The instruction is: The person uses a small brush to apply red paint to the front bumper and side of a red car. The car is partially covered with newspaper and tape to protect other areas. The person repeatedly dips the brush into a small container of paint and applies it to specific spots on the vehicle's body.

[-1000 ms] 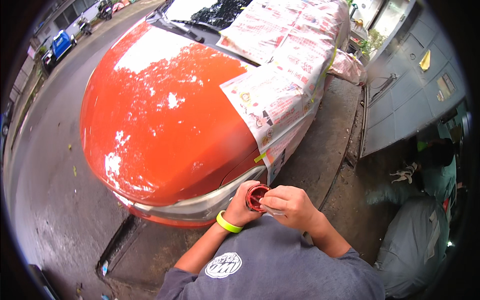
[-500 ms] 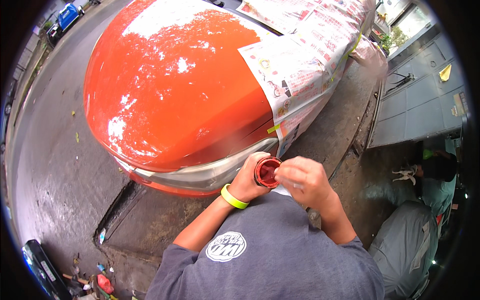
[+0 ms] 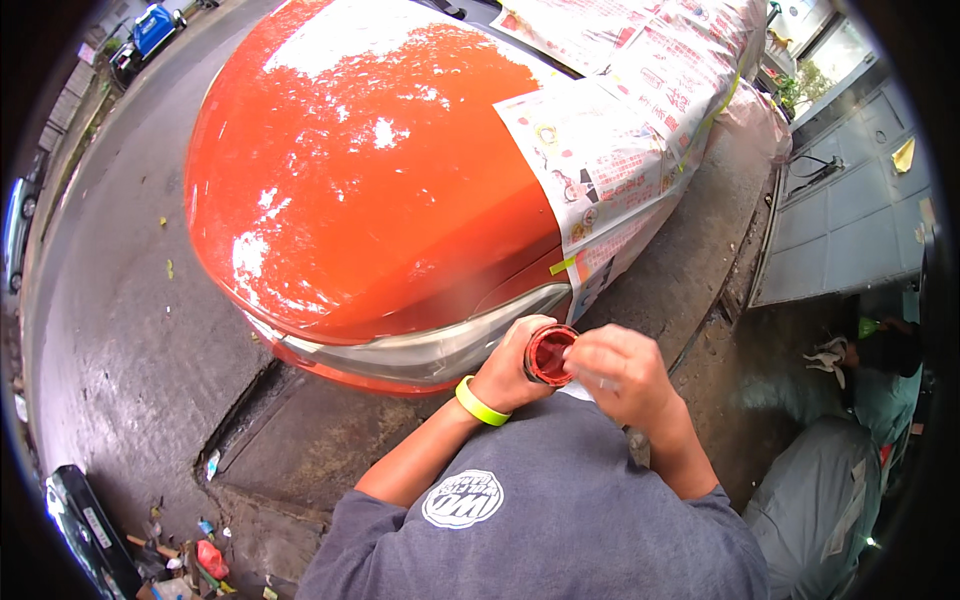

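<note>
- A glossy red-orange car (image 3: 370, 190) is filling the upper middle, its clear headlight (image 3: 450, 340) facing the person
- Printed paper sheets (image 3: 620, 150) are covering the car's side at the right, carrying rows of red characters, small pictures and larger dark lettering near the lower edge
- A grey metal gate (image 3: 850, 220) is standing at the right, with a yellow scrap (image 3: 904, 156) clinging to it
- A dark grey shirt (image 3: 600, 490) is covering the person's torso, showing a round white emblem (image 3: 463, 499) with bold letters in its middle and smaller lettering around them
- A grey cover (image 3: 815, 510) is draping over a bulky shape at the lower right
- A long black panel (image 3: 80, 530) is lying at the lower left, bearing a pale label strip too small to read
- The right hand (image 3: 630, 375) is reaching over the container's mouth, fingers bunching together; blur is hiding whether they are pinching anything, so I cannot tell
- The left hand (image 3: 513, 372) is wrapping around the container from the left, gripping its side
- The round container (image 3: 548, 362), red inside, is tilting its open mouth toward the right hand, in front of the headlight
- A yellow-green wristband (image 3: 481, 402) is circling the left wrist
- A yellow-green tape strip (image 3: 562, 267) is sticking at the paper's edge
</note>
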The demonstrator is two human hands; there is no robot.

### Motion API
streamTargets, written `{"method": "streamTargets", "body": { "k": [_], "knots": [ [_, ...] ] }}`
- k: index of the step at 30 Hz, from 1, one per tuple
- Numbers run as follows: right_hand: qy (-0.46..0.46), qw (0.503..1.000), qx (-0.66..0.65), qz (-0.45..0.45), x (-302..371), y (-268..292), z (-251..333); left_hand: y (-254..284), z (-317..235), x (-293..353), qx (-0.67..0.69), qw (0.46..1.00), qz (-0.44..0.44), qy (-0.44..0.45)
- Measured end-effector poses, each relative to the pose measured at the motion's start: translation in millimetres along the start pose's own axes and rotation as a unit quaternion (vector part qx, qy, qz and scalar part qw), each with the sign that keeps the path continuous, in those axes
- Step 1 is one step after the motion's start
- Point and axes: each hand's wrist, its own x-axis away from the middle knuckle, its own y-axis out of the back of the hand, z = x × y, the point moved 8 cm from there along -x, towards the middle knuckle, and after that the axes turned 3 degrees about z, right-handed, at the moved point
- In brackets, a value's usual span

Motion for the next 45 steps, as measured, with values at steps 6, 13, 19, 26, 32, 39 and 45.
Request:
{"method": "streamTargets", "body": {
  "k": [6,13,19,26,32,39,45],
  "knots": [
    [-0.041,0.999,-0.007,0.007,2.2,2.6,-11.1,3.0,1.3,6.5,-0.018,1.0,-0.018,-0.019],
    [-0.034,0.997,-0.037,0.053,1.8,-4.9,-15.2,8.3,5.9,9.5,-0.023,0.999,-0.037,-0.006],
    [0.007,0.997,-0.055,0.055,-9.0,-14.8,-6.2,17.2,12.2,5.5,-0.035,0.998,-0.05,-0.009],
    [0.03,0.996,-0.059,0.061,-22.4,-22.1,-7.0,24.9,21.2,0.2,-0.011,0.998,-0.065,0.019],
    [-0.039,0.999,-0.028,0.017,-36.7,-22.9,-42.0,33.4,29.8,-4.8,-0.035,0.994,-0.103,0.024],
    [-0.294,0.925,-0.237,-0.03,-26.1,-82.7,-120.8,53.3,65.8,-4.1,0.006,0.979,-0.145,0.145],
    [-0.335,0.865,-0.366,-0.07,-55.7,-104.4,-157.0,76.9,73.9,-6.7,0.051,0.958,-0.149,0.241]
  ]
}}
